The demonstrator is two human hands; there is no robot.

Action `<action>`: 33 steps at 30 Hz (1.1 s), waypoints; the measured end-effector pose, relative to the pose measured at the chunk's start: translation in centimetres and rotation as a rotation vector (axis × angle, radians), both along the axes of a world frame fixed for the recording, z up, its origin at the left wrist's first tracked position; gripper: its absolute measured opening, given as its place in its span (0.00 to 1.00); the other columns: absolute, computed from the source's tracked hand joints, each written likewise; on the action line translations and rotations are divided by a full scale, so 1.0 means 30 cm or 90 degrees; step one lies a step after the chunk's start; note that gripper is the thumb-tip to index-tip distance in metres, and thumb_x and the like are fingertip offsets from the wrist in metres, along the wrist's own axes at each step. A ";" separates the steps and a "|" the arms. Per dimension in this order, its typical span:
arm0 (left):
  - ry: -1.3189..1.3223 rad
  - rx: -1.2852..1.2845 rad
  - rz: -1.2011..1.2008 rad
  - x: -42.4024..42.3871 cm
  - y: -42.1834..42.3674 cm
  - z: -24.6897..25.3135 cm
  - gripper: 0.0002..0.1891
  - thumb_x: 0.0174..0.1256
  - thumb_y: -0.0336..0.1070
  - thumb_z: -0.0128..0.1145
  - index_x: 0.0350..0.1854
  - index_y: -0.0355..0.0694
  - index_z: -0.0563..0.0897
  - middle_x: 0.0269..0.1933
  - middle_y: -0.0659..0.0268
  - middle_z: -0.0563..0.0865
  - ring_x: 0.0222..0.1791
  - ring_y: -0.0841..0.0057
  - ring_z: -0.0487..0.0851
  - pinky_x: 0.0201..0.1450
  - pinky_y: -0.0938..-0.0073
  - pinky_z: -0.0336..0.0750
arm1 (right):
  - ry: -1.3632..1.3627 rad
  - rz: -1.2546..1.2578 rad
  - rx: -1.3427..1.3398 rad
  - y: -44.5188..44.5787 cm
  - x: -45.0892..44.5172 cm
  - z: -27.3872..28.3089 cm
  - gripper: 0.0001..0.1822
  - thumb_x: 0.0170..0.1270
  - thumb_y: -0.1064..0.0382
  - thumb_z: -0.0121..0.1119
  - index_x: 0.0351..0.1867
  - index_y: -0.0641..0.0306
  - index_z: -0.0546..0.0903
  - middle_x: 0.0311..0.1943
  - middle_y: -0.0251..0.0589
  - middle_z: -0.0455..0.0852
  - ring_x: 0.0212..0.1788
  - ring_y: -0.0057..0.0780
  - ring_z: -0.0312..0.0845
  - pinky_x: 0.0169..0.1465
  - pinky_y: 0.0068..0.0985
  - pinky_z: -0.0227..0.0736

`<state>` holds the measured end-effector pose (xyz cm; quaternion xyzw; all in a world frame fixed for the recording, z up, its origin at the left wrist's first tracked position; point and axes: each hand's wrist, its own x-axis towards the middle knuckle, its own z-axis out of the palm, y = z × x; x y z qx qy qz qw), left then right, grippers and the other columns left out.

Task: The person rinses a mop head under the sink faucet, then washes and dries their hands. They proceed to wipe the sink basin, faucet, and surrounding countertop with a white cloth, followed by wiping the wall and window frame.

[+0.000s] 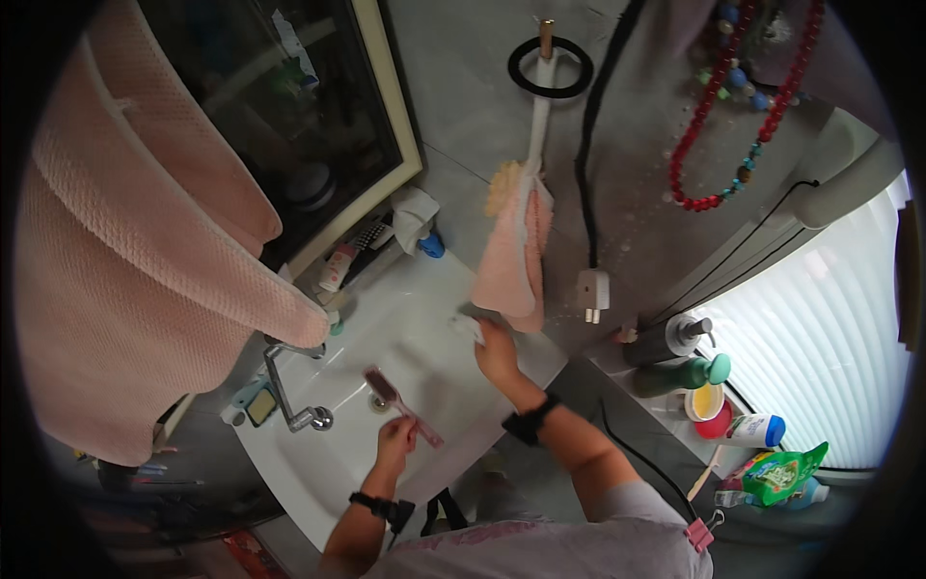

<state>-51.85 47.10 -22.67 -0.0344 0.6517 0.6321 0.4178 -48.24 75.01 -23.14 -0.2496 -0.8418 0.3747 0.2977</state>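
Note:
My left hand (396, 439) grips the handle of a pink hairbrush (385, 385) above the white sink basin (304, 470). The brush's bristled head lies over the area of the metal drain (377, 403). In my right hand (498, 351) is a crumpled white tissue or cloth (464, 327), held at the basin's right side. Just above that hand hangs a pink cloth (506, 279). A chrome swivel faucet (286, 391) rises from the basin's left edge.
A large pink towel (145, 289) hangs at left beside a framed mirror (318, 108). A plug on a black cord (593, 293) dangles near the wall. Pump bottles (669, 340), a green bottle (673, 376) and a green pouch (774, 476) line the window ledge at right.

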 end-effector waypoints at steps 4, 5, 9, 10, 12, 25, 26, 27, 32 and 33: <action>-0.053 0.000 0.076 0.071 -0.156 0.017 0.10 0.69 0.36 0.58 0.29 0.37 0.80 0.20 0.73 0.73 0.14 0.86 0.62 0.16 0.82 0.55 | -0.001 0.103 0.207 0.080 -0.405 -0.015 0.23 0.55 0.78 0.53 0.51 0.56 0.84 0.52 0.42 0.84 0.60 0.47 0.74 0.65 0.39 0.66; -0.069 0.009 0.093 0.085 -0.178 0.023 0.10 0.69 0.36 0.58 0.29 0.37 0.81 0.19 0.73 0.73 0.13 0.87 0.61 0.16 0.82 0.54 | -0.065 0.139 0.254 0.109 -0.444 -0.071 0.23 0.57 0.77 0.52 0.52 0.54 0.84 0.54 0.40 0.83 0.62 0.45 0.73 0.66 0.38 0.65; -0.063 0.010 0.061 0.083 -0.179 0.032 0.09 0.70 0.35 0.57 0.30 0.37 0.81 0.20 0.74 0.73 0.14 0.88 0.61 0.16 0.84 0.53 | -0.113 0.149 0.088 0.269 -0.365 -0.330 0.25 0.58 0.79 0.53 0.54 0.49 0.83 0.65 0.35 0.78 0.72 0.39 0.64 0.72 0.36 0.60; -0.053 0.018 0.071 0.086 -0.191 0.026 0.09 0.70 0.34 0.57 0.30 0.37 0.81 0.20 0.74 0.73 0.14 0.88 0.61 0.16 0.84 0.53 | -0.095 0.154 0.014 0.239 -0.330 -0.325 0.27 0.57 0.80 0.54 0.55 0.49 0.83 0.66 0.35 0.76 0.73 0.39 0.64 0.73 0.37 0.59; -0.051 0.027 0.050 0.076 -0.169 0.032 0.09 0.69 0.34 0.57 0.30 0.36 0.81 0.20 0.74 0.73 0.13 0.89 0.61 0.16 0.84 0.53 | -0.066 0.148 -0.013 0.254 -0.190 -0.356 0.35 0.51 0.86 0.55 0.60 0.50 0.79 0.68 0.36 0.74 0.73 0.41 0.63 0.74 0.37 0.58; -0.079 0.082 -0.062 0.060 -0.103 0.122 0.09 0.71 0.34 0.54 0.31 0.36 0.80 0.20 0.75 0.72 0.13 0.89 0.60 0.16 0.84 0.53 | -0.128 -0.066 0.101 0.023 0.507 -0.214 0.35 0.45 0.84 0.53 0.58 0.55 0.80 0.66 0.42 0.76 0.72 0.48 0.63 0.73 0.43 0.59; -0.077 0.078 -0.059 0.064 -0.119 0.122 0.09 0.71 0.34 0.54 0.31 0.36 0.79 0.20 0.75 0.72 0.13 0.89 0.60 0.16 0.84 0.53 | -0.140 -0.105 0.115 -0.023 0.514 -0.223 0.34 0.46 0.84 0.53 0.58 0.56 0.80 0.66 0.43 0.75 0.72 0.49 0.63 0.74 0.43 0.58; -0.074 0.076 -0.057 0.066 -0.130 0.122 0.09 0.71 0.34 0.55 0.31 0.36 0.79 0.20 0.75 0.72 0.13 0.89 0.60 0.16 0.84 0.53 | -0.152 -0.144 0.133 -0.067 0.519 -0.227 0.33 0.46 0.83 0.53 0.58 0.57 0.79 0.67 0.44 0.75 0.72 0.50 0.63 0.74 0.43 0.58; -0.079 0.058 -0.015 0.072 -0.209 0.118 0.09 0.71 0.33 0.55 0.31 0.36 0.79 0.20 0.75 0.72 0.13 0.89 0.60 0.16 0.84 0.53 | -0.147 -0.039 0.055 -0.319 0.443 -0.195 0.31 0.44 0.82 0.51 0.54 0.59 0.82 0.59 0.47 0.81 0.64 0.50 0.73 0.67 0.42 0.67; -0.078 0.056 -0.003 0.071 -0.219 0.120 0.09 0.71 0.33 0.55 0.31 0.36 0.79 0.20 0.75 0.72 0.13 0.89 0.60 0.16 0.84 0.53 | -0.141 -0.013 -0.029 -0.315 0.406 -0.142 0.30 0.45 0.82 0.51 0.53 0.59 0.82 0.57 0.48 0.82 0.62 0.50 0.75 0.65 0.41 0.69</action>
